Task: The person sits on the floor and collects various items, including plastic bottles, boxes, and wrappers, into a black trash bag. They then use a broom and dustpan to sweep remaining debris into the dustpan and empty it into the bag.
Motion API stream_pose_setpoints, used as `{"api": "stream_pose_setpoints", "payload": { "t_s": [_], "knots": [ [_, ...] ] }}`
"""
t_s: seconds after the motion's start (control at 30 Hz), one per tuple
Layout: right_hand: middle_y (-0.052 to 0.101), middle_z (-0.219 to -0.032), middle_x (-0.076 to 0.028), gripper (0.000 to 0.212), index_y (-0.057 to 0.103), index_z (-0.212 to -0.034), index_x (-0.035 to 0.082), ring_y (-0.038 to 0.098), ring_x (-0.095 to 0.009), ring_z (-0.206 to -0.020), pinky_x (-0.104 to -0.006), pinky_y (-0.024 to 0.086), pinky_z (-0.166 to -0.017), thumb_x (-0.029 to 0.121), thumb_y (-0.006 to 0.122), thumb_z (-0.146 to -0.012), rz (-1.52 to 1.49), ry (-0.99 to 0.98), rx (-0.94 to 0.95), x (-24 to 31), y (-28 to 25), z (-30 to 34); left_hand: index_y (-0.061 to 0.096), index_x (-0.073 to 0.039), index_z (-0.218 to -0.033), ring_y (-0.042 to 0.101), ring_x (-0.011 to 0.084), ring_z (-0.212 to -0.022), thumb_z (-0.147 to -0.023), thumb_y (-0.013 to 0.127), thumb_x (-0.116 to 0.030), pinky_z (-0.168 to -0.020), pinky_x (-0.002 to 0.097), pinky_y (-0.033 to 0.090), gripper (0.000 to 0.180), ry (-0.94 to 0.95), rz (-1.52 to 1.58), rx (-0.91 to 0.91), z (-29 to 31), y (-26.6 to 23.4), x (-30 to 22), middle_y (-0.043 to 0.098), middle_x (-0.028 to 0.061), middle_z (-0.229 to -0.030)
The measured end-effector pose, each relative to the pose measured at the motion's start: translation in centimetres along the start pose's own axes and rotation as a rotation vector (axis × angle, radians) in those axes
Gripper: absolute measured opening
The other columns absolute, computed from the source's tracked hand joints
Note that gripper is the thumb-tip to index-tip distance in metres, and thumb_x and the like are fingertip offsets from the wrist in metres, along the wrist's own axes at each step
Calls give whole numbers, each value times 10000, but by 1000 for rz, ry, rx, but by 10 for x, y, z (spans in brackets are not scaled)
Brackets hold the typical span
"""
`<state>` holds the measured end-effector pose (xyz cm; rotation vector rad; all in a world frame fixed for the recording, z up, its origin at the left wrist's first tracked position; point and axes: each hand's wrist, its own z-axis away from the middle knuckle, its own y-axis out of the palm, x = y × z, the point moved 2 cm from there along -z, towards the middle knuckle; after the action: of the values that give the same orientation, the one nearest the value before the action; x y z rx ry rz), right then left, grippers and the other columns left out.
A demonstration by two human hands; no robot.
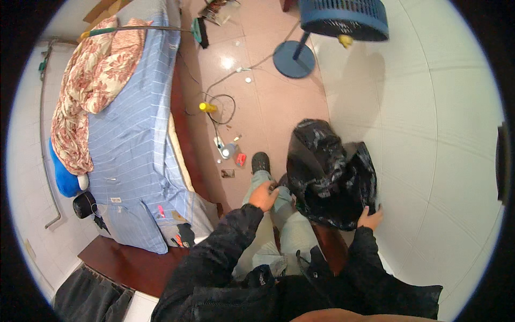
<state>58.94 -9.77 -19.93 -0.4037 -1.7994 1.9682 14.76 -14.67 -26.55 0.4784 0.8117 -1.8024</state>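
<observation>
Glossy crinkled black plastic bag (327, 172), glossy pink floor tiles (268, 102), matt cloth sheet (134, 134)

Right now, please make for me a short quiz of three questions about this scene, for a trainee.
1. True or false: both hands grip the black plastic bag.
2. Which thing stands on the pink floor farthest from the person? A) blue fan B) red chair C) green bucket
3. What covers the bed?

Key:
1. True: the left hand holds its left edge, the right hand its lower right corner.
2. A, the blue fan.
3. A blue striped sheet, with a floral blanket on top.
</observation>
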Motion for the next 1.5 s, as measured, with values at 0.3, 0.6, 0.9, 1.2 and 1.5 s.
{"api": "stream_pose_setpoints", "payload": {
  "t_s": [0.3, 0.6, 0.9, 1.2, 1.5],
  "knots": [
    [580, -1251, -218, 341, 667, -1151, 29, 520, -398, -1199, -477, 410, -1046, 242, 687, -886, -113, -846, 563, 268, 4, 79, 661, -16, -1203, 680, 355, -1002, -894, 675, -331, -904, 431, 522, 441, -193, 5, -168, 47, -101, 86, 703, 219, -1074],
    [596, -1255, -203, 455, 612, -1267, 20, 562, -366, -1182, -451, 464, -1009, 372, 556, -985, -67, -819, 872, 384, 33, 54, 667, 13, -1181, 689, 338, -984, -920, 665, -269, -870, 410, 532, 384, -357, 167, -551, 83, -188, 145, 712, 211, -1072],
    [618, -1235, -211, 532, 564, -1316, -14, 605, -374, -1108, -484, 500, -966, 390, 572, -970, 216, -873, 1076, 496, 87, 11, 676, -8, -1210, 680, 308, -987, -891, 713, -354, -871, 419, 520, 473, -379, 360, -703, 11, -296, 102, 706, 205, -1083],
    [673, -1163, -223, 449, 647, -1216, 18, 643, -351, -1092, -419, 502, -971, 372, 594, -945, -33, -802, 1022, 701, 160, -51, 387, 41, -1447, 357, 493, -1362, -856, 735, -444, -1082, 517, 394, 840, -117, -529, -1405, -159, -753, -46, 327, 375, -1451],
    [706, -1054, -191, 522, 642, -1160, -14, 690, -300, -986, -394, 554, -846, 464, 609, -951, -473, -447, 1364, 808, 160, 1, 756, -22, -1014, 707, 379, -884, -835, 667, -510, -786, 488, 537, 527, -462, -739, -928, -207, -893, -87, 711, 257, -903]
  ]
}}
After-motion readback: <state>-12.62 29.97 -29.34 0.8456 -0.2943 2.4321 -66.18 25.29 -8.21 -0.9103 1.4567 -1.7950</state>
